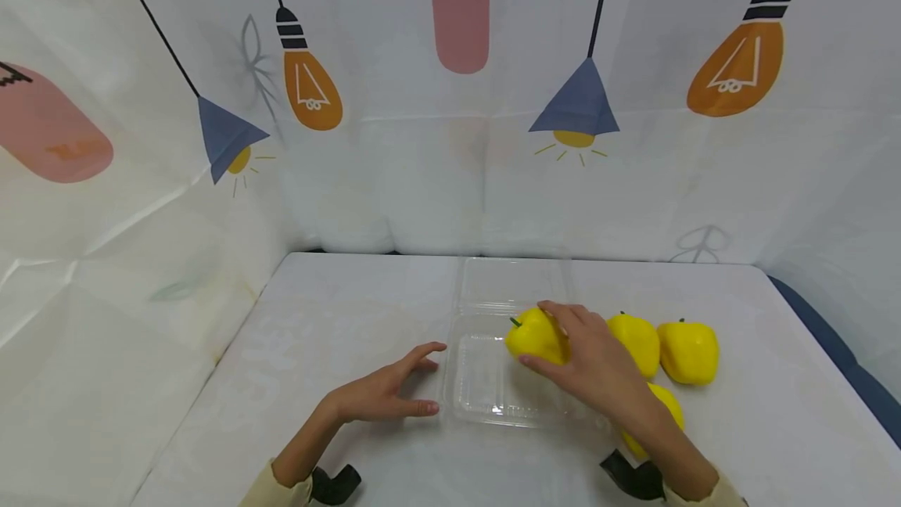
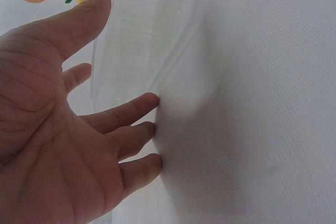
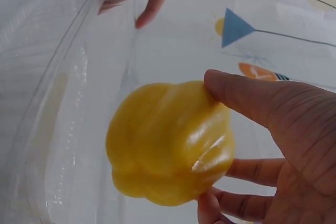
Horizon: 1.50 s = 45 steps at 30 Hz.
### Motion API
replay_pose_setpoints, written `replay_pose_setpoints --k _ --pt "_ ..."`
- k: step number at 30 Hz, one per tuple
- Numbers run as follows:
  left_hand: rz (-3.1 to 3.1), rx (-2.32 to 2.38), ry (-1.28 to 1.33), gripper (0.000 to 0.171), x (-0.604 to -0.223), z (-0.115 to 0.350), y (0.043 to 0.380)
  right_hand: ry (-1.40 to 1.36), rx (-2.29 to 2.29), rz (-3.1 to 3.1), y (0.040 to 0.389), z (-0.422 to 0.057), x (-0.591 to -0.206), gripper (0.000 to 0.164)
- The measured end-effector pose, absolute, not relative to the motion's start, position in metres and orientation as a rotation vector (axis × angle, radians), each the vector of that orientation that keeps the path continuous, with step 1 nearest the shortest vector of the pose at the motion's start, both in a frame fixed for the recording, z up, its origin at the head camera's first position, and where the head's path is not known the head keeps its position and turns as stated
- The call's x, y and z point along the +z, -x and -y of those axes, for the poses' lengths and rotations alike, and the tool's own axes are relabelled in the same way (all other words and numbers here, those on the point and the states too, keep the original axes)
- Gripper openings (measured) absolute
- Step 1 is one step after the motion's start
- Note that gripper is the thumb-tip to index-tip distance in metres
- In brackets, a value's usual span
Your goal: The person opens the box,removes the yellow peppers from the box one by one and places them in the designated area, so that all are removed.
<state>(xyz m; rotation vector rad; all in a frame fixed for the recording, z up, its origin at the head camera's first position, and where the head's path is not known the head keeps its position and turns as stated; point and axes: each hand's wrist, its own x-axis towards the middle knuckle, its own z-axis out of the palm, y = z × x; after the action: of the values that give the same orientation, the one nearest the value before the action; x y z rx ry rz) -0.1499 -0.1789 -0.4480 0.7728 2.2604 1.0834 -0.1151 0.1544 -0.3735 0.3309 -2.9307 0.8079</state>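
A yellow bell pepper [image 1: 536,336] with a green stem is held in my right hand [image 1: 598,362], thumb on one side and fingers on the other. In the head view it is over the clear plastic container [image 1: 479,382], whose lid [image 1: 514,280] lies folded back toward the wall. The right wrist view shows the same bell pepper [image 3: 170,142] close up, gripped at one end. My left hand [image 1: 383,393] is at the container's left edge, fingers spread and holding nothing. In the left wrist view, the left hand's fingertips [image 2: 152,100] are near the container's side wall; contact is hard to tell.
Several more yellow bell peppers stand right of the container: one [image 1: 636,343] behind my right hand, another [image 1: 688,352] farther right, and one [image 1: 665,405] partly hidden under the right forearm. The white table [image 1: 352,296] ends at a printed cloth wall [image 1: 422,178].
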Motion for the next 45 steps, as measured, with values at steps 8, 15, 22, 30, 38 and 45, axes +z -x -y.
replay_pose_setpoints --k 8,15,22,30,38,45 --pt "-2.259 1.082 -0.777 0.085 -0.448 0.179 0.15 -0.303 0.793 2.946 0.113 -0.164 -0.365 0.082" --pt "-2.259 1.083 -0.778 0.085 -0.448 0.18 0.15 -0.276 0.782 2.958 0.11 -0.176 -0.359 0.082" --pt "-2.249 1.096 -0.761 0.085 -0.446 0.179 0.149 -0.257 0.766 2.975 0.109 -0.186 -0.354 0.085" --pt "-2.246 1.1 -0.757 0.085 -0.446 0.179 0.149 -0.191 0.801 3.019 0.107 -0.196 -0.347 0.086" --pt "-2.258 1.092 -0.76 0.085 -0.446 0.178 0.148 -0.155 0.794 3.028 0.105 -0.209 -0.346 0.086" --pt "-2.247 1.1 -0.753 0.085 -0.445 0.178 0.148 -0.101 0.797 3.035 0.104 -0.221 -0.345 0.087"
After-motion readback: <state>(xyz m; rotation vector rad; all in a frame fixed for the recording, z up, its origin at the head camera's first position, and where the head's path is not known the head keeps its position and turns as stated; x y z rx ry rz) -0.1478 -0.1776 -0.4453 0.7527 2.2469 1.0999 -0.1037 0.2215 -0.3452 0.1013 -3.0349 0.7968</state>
